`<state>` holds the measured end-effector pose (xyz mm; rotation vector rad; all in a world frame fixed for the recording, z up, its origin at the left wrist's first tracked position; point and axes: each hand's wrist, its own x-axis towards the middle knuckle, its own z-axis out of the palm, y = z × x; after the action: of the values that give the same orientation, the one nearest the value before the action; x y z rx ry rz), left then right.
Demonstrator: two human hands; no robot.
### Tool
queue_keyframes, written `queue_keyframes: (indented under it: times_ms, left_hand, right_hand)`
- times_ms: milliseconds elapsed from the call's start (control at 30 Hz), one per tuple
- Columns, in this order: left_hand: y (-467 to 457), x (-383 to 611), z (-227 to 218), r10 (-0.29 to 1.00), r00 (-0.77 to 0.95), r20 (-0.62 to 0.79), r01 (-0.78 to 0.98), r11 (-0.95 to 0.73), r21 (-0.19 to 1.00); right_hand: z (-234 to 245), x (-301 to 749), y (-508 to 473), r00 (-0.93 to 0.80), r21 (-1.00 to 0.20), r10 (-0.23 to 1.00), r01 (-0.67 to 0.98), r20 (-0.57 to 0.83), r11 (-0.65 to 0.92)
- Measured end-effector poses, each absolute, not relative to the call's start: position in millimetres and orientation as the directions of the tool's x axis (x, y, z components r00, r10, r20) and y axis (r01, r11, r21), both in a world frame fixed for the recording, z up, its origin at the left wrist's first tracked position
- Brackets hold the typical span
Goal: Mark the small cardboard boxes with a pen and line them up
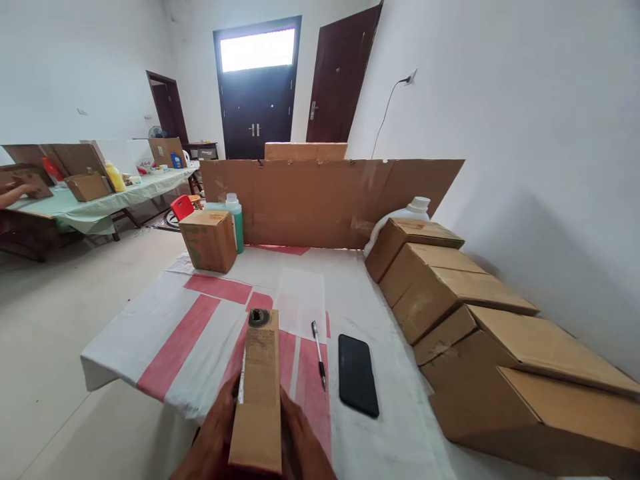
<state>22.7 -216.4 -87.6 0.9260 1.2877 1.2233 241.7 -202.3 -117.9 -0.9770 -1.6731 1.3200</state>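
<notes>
Between my two hands stands a narrow brown cardboard box [257,413], its long thin side facing up. A round dark-ringed hole shows at the box's far end. My left hand [216,427] presses against the left side, and my right hand [304,433] against the right side; the fingertips are partly hidden by the box. Just right of it on the cloth lie a pen [319,355] with a black grip and a black smartphone [359,375]. Underneath is a white tablecloth [400,413] with red-pink blocks.
Several cardboard boxes [480,287] line the table's right side, beside a white jug [417,208]. At the back left are a carton [209,240] and a green bottle [235,223]. A cardboard panel [310,203] closes the far edge. Another person's arm [17,193] shows at a far-left table.
</notes>
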Motion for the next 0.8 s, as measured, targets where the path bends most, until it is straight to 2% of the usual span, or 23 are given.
queue_keyframes:
  times_ms: [67,133,200,333,433,567,667,800]
  left_hand:
    - [-231,17,-79,0.956,-0.102,-0.276,-0.182,0.255,0.95]
    - [-237,7,-62,0.95,-0.115,-0.291,-0.237,0.258,0.937]
    - [-234,-7,-42,0.966,-0.137,-0.222,-0.273,0.178,0.945]
    - [-213,-21,-25,0.977,-0.182,-0.108,-0.263,0.057,0.963]
    - [-190,-9,-42,0.968,-0.233,-0.093,-0.209,0.044,0.977]
    - [-151,17,-70,0.974,-0.208,-0.09,-0.191,0.05,0.98]
    - [-131,27,-77,0.97,-0.205,-0.131,-0.138,0.104,0.985]
    - [-133,33,-84,0.997,-0.083,0.007,-0.02,-0.009,1.0]
  right_hand:
    - [-108,237,-212,-0.506,-0.971,0.855,0.127,0.11,0.201]
    - [-82,241,-212,-0.533,-0.973,0.841,0.128,0.095,0.191]
    - [-48,245,-208,-0.516,-0.971,0.853,0.151,0.081,0.184]
    - [-5,241,-182,-0.345,-0.932,0.934,0.302,0.092,0.203]
    - [-12,235,-151,-0.31,-0.895,0.946,0.389,0.097,0.219]
    - [-39,234,-111,-0.394,-0.943,0.915,0.264,0.085,0.202]
    - [-48,231,-97,-0.369,-0.949,0.921,0.225,0.129,0.222]
    - [-52,223,-112,-0.247,-0.909,0.931,0.253,0.269,0.33]
